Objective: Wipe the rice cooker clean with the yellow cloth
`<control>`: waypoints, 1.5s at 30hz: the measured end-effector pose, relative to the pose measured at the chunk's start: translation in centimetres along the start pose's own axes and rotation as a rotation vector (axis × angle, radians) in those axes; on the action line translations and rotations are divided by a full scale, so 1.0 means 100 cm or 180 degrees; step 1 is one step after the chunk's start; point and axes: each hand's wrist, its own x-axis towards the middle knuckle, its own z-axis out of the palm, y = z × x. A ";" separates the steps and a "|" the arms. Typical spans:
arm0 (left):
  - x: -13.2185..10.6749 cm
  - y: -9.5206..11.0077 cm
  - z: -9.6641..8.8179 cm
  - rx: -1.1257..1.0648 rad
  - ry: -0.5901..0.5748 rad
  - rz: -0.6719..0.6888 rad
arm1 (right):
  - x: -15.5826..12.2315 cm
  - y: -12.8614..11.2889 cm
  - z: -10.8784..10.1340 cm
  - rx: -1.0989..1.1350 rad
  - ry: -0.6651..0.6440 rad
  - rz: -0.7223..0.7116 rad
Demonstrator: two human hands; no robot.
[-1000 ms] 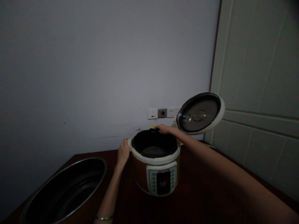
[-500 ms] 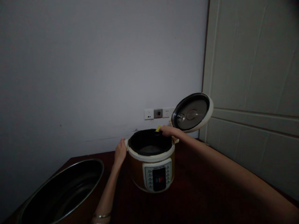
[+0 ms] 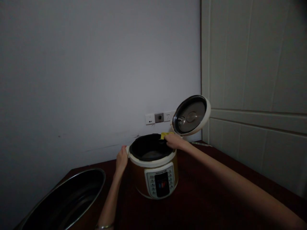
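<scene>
Both hands on cooker (image 3: 153, 172): left hand (image 3: 121, 159) gripping rim; right hand (image 3: 174, 141) clutching yellow cloth (image 3: 164, 135).

right hand (image 3: 175, 141) and cloth (image 3: 164, 135) further along rim (image 3: 153, 161)

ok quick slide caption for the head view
Left hand on the side of the open cooker, right hand holding a yellow pad at its back rim, lid raised.

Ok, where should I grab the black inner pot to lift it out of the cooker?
Probably by its rim, from straight above, at the left and front. The pot sits sunk in the cooker, so only rim and inside are reachable, and the open lid stands at the back right, where the right hand is.
</scene>
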 end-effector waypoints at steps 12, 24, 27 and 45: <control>0.000 -0.006 0.001 -0.0075 0.0068 0.0201 | -0.021 0.018 0.008 0.0376 0.0421 -0.0056; 0.003 -0.012 0.006 -0.0137 0.0278 0.0189 | 0.014 0.027 -0.030 0.0781 0.1536 -0.0222; 0.003 -0.012 0.006 -0.0128 0.0253 0.0171 | 0.013 0.023 -0.028 0.0278 0.0774 -0.0320; -0.002 -0.005 0.003 -0.0110 0.0223 0.0353 | -0.080 -0.064 -0.005 0.0322 0.0484 0.0061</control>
